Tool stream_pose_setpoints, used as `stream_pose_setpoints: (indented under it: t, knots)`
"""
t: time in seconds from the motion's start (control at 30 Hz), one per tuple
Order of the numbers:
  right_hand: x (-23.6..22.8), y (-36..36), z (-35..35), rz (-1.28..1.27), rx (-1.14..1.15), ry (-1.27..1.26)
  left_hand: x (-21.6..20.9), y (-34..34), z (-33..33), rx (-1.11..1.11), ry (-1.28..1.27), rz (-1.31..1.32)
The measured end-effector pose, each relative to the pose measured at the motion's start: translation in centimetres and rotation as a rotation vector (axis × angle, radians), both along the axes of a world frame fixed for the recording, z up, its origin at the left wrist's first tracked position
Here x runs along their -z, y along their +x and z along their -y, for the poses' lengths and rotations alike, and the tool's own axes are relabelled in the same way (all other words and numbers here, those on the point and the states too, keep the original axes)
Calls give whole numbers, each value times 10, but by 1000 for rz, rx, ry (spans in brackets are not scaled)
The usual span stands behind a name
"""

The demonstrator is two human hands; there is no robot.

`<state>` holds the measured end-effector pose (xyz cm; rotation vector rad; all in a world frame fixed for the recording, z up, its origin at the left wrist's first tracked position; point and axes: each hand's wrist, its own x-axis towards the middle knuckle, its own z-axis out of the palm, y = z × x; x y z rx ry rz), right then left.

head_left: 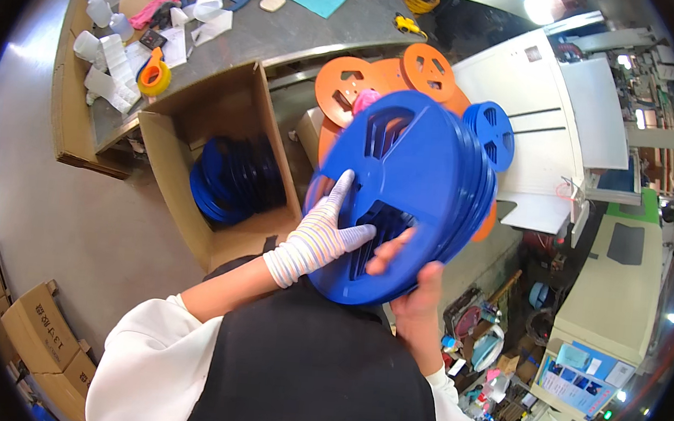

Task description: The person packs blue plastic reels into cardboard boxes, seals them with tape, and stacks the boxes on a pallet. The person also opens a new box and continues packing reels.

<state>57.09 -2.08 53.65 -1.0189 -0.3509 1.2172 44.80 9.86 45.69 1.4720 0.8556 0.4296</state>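
Note:
A thick stack of blue plastic reels [428,154] is held up in front of my body, tilted, its flat face toward me. My left hand [321,237], in a white striped glove, grips this face, one finger stretched toward the hub and another at a cutout. My right hand [414,284] is bare and slightly blurred. It grips the stack's lower right edge, with fingertips over the face by the cutout and the thumb at the rim. To the left stands an open cardboard box [171,130] with more blue reels [237,175] inside.
Behind the stack are orange reels [347,85] and a smaller blue reel [492,136]. A metal workbench [288,28] at the back carries yellow tape [154,77], papers and bottles. White panels and machines stand at right; closed cartons [42,330] lie at lower left.

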Motion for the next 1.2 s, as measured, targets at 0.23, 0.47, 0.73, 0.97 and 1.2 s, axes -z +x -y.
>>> stream_pose_setpoints:
  t: [0.23, 0.47, 0.73, 0.97, 1.2]
  knots:
    - [5, 16, 16, 62, 122, -117, 17, -64, -26, -57, -1086, 957]
    - [17, 26, 36, 67, 282, -171, 30, -81, -25, 110, -1411, 1410]
    - [13, 31, 45, 36, 349, -227, 32, -74, -41, 59, -1491, 1478]
    - [7, 30, 48, 162, 418, -262, 28, -73, -51, 74, -1597, 1593]
    - [13, 66, 83, 35, 465, -38, 35, -97, -58, 2, -1313, 1483]
